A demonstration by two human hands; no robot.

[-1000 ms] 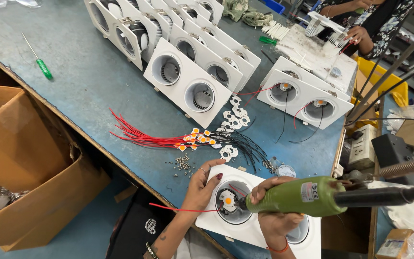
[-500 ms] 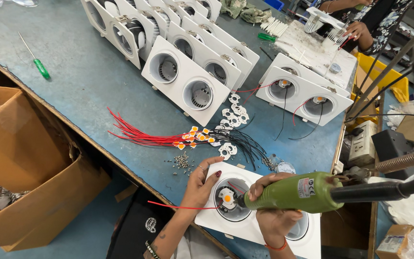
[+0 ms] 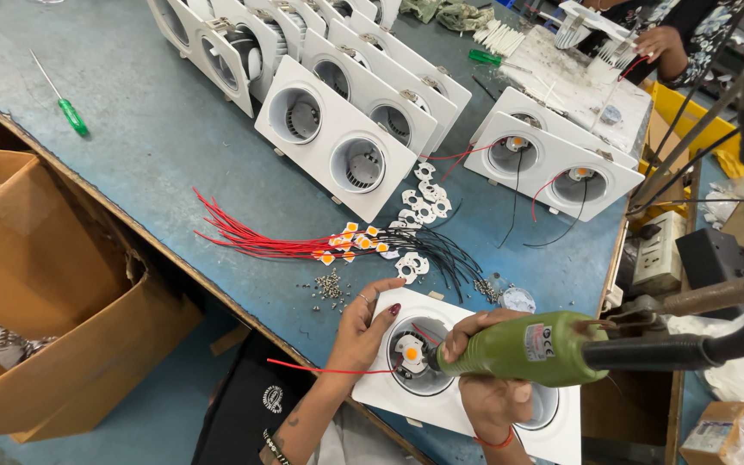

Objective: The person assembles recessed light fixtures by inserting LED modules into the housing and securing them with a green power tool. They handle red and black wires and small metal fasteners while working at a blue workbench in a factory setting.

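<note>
Right hand (image 3: 486, 362) grasps green power screwdriver (image 3: 518, 347), long axis level, tip pointing left at LED chip (image 3: 410, 351); left hand (image 3: 363, 323), nearer, steadies white housing (image 3: 389, 392), fingers open.

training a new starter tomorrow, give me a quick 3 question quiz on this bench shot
1. True or false: the right hand grips the green power screwdriver, its tip aimed into the round opening of the white twin-opening housing.
2. Multiple choice: what does the left hand rest on? A) the cardboard box B) the rim of that housing's opening C) the green-handled screwdriver
3. Fill in: the loose bundle of red wires lies on the blue ____.

Key
1. True
2. B; the cardboard box and the green-handled screwdriver lie untouched, away from both hands.
3. Table
</note>
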